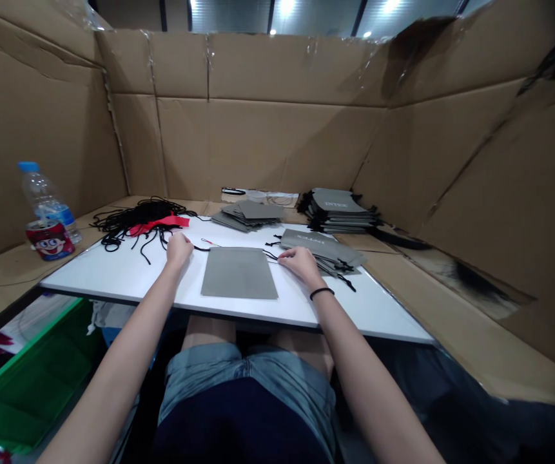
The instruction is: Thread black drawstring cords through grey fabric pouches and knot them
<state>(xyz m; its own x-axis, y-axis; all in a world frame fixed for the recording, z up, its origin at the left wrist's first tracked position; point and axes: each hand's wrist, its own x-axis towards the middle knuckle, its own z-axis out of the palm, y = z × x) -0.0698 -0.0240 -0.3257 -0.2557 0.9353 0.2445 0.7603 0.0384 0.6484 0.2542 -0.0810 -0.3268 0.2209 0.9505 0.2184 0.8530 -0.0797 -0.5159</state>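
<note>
Either side of a gray bag [239,273], left hand [179,250], right hand [296,264]

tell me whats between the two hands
In the head view, a flat grey bag lies between the left hand and the right hand, with thin black cord reaching from each hand to its upper corners.

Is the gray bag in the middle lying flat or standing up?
Lying flat: the gray bag is spread out on the white board.
</note>
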